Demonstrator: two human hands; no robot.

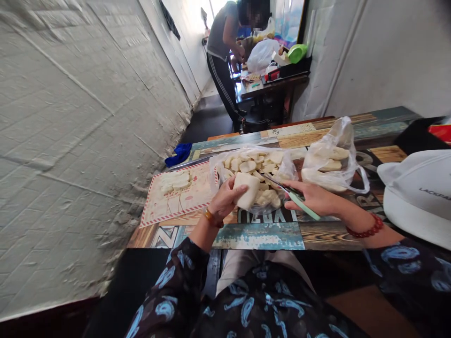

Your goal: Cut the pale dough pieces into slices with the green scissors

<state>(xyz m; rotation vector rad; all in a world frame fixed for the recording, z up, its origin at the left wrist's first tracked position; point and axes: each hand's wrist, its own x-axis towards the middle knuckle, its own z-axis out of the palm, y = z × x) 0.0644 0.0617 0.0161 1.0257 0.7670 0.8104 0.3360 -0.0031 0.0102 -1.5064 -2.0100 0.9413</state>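
My left hand (227, 197) is closed around a thick, smooth, pale white piece of food (245, 190), held above the table's near side. In my right hand (313, 197) is a knife (302, 205) with a light green handle, its dark blade pointing left toward the pale piece. A small gap seems to lie between blade and piece, though contact is hard to judge. Behind and beneath both hands, an open clear plastic bag (287, 164) holds many pale slices (247, 166). I cannot tell exactly what food this is.
Several white pieces (176, 180) lie on a red-edged paper mat (155, 206) at left. A tied-looking plastic bag (347, 141) with larger pale pieces stands at right, near a white cap (416, 192). Blue cloth (179, 154) lies by the wall. Another person (223, 37) bends over a farther table.
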